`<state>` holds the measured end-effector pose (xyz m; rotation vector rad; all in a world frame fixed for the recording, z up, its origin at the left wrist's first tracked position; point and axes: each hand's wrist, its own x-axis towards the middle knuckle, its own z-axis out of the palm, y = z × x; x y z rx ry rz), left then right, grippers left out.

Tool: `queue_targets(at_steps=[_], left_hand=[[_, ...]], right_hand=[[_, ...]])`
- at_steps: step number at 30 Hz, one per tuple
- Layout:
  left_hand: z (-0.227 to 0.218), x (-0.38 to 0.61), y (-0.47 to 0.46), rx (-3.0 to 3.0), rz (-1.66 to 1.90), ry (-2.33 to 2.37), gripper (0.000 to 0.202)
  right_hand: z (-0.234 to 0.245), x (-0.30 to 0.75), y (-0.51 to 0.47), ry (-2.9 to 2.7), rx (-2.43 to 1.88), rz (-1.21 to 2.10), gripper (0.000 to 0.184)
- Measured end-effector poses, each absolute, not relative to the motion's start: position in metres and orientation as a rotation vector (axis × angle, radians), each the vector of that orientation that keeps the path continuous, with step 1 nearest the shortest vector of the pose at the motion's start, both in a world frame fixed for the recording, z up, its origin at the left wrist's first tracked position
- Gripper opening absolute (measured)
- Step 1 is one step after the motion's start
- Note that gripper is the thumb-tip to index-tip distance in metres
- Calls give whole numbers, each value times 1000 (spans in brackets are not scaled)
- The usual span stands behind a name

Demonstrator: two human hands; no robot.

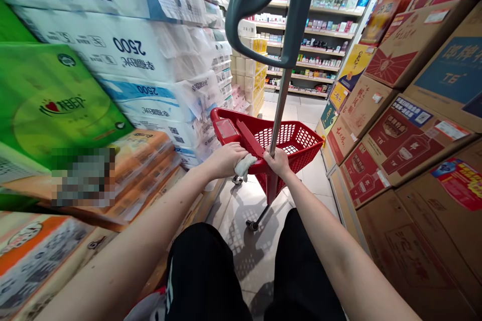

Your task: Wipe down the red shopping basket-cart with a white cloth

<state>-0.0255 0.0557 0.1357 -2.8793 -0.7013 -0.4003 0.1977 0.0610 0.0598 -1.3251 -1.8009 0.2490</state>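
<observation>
A red plastic shopping basket (pixel 297 143) on wheels stands on the tiled floor of a shop aisle, its mesh interior holding nothing I can see. My left hand (pixel 226 159) presses a white cloth (pixel 244 165) against the basket's near rim. Beside it, my right hand (pixel 277 161) grips the lower end of the metal pull rod (pixel 280 105). That rod rises to a grey loop handle (pixel 271 5) close to the camera. My knees in black trousers show at the bottom of the view.
Stacked packs of toilet paper and tissue (pixel 124 60) wall the left side. Cardboard liquor cartons (pixel 406 125) pile up on the right. Product shelves (pixel 312 55) cross the far end of the narrow aisle.
</observation>
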Motion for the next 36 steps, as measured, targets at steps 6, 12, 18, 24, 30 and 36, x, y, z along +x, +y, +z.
queue_targets(at_steps=[6, 12, 18, 24, 30, 36], left_hand=[[155, -16, 61, -3034, -136, -695, 6], [150, -9, 50, -2973, -183, -753, 11], [129, -9, 40, -2776, -516, -819, 10], [94, -2, 33, -2493, -855, -973, 11], [62, 2, 34, -2294, -1200, -1065, 20], [69, -14, 42, -2404, -1095, -1038, 37]], right_hand=[[62, 201, 57, -1797, -1346, 273, 26], [62, 206, 56, -1802, -1363, 279, 29], [61, 210, 58, -1816, -1353, 272, 32], [61, 213, 59, -1803, -1356, 264, 31], [63, 215, 62, -1825, -1396, 249, 30], [65, 206, 70, -1818, -1422, 271, 25]])
